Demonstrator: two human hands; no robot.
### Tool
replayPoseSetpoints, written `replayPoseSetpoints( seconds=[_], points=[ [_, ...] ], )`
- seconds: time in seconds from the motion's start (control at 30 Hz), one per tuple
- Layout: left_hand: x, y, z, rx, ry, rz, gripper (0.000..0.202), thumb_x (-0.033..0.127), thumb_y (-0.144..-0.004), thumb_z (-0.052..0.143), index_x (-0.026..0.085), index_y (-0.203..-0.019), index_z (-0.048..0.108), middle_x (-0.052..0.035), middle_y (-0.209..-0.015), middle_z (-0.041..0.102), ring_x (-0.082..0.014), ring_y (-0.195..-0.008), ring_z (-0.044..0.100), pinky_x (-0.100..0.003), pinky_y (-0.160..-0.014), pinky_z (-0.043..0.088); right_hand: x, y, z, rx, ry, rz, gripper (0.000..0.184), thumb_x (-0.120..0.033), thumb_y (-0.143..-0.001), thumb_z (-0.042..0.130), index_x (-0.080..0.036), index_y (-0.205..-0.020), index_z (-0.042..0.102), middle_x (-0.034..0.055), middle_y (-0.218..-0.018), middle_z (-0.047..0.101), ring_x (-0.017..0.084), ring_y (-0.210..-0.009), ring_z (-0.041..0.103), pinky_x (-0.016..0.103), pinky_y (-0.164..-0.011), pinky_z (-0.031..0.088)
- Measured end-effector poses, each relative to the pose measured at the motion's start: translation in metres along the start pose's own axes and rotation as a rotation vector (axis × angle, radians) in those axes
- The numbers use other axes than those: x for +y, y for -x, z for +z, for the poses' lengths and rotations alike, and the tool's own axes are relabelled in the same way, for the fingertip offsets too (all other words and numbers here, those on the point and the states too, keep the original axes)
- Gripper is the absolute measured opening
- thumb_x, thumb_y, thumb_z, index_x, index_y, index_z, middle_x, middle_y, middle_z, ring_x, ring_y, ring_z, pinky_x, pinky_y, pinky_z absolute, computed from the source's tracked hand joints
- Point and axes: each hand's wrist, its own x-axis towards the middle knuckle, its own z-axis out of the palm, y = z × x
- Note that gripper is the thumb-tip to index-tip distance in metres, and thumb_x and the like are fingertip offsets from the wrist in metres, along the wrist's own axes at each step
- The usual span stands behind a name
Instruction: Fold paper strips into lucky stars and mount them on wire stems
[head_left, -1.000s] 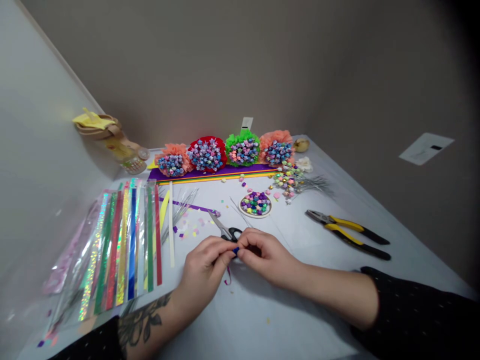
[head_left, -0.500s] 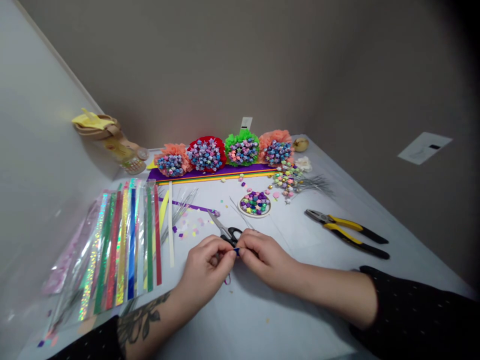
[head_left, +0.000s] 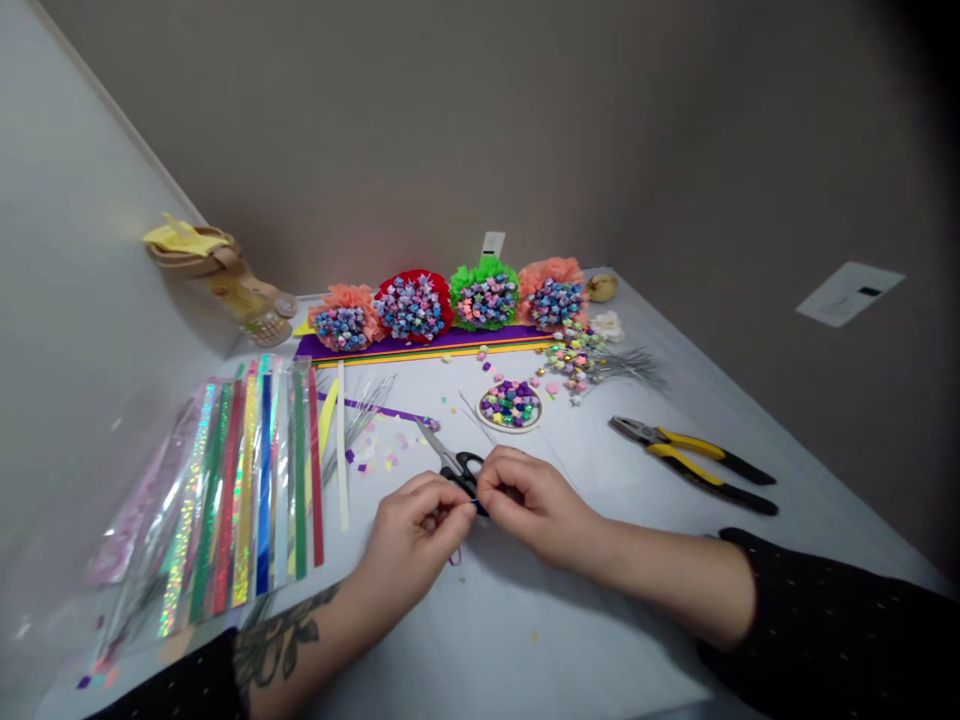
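The left hand [head_left: 416, 535] and right hand [head_left: 529, 508] pinch a small blue piece [head_left: 477, 508] that could slip from a loosened grip onto the nearby scissors [head_left: 459, 470].

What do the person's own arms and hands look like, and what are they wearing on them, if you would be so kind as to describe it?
The left hand and right hand are bare, with no gloves. The left sleeve and right sleeve are black, flecked with small pale dots. A dark leafy tattoo marks the left forearm.
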Motion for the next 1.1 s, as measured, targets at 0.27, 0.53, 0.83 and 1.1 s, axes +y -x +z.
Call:
replayPoseSetpoints(
  seconds=[0.27,0.53,0.83,1.1],
  points=[
    [-0.0047,-0.0015,-0.0001,0.057,0.034,-0.056,0.015,0.016,-0.077,0.053,0.016,-0.062,0.057,0.0014,-0.062,0.054,-0.0106,-0.059,0.052,-0.02,-0.054,0.041,0.0014,0.0011,0.0015,-0.005,0.0,0.03,0.007,-0.018,-0.083,0.051,-0.018,-0.078,0.056,0.0013,-0.075,0.055,0.013,-0.071,0.051,0.024,-0.063,0.04],
    [-0.0043,0.0007,-0.0005,0.076,0.042,-0.046,0.016,0.018,-0.08,0.054,0.017,-0.065,0.057,0.0008,-0.066,0.055,-0.0115,-0.063,0.054,-0.021,-0.058,0.041,-0.001,0.0055,0.0036,0.027,0.102,0.017,0.009,-0.016,-0.079,0.051,-0.018,-0.072,0.056,0.0003,-0.068,0.058,0.013,-0.066,0.052,0.025,-0.063,0.04],
    [-0.002,-0.0006,0.0003,0.08,0.052,-0.079,0.014,0.02,-0.08,0.053,0.017,-0.067,0.059,0.0,-0.067,0.056,-0.0121,-0.063,0.054,-0.021,-0.058,0.042,0.0017,0.0002,0.0055,-0.024,-0.151,0.229,0.006,-0.017,-0.075,0.053,-0.016,-0.071,0.057,-0.0023,-0.063,0.055,0.009,-0.058,0.047,0.02,-0.054,0.037],
    [-0.003,-0.0006,0.001,0.057,0.106,-0.085,0.014,0.019,-0.08,0.053,0.017,-0.067,0.057,0.0014,-0.066,0.054,-0.011,-0.062,0.052,-0.021,-0.058,0.042,-0.0011,0.0001,0.0039,-0.051,-0.174,0.224,0.006,-0.019,-0.075,0.052,-0.016,-0.071,0.055,-0.003,-0.062,0.051,0.009,-0.058,0.044,0.021,-0.055,0.035]
  ],
)
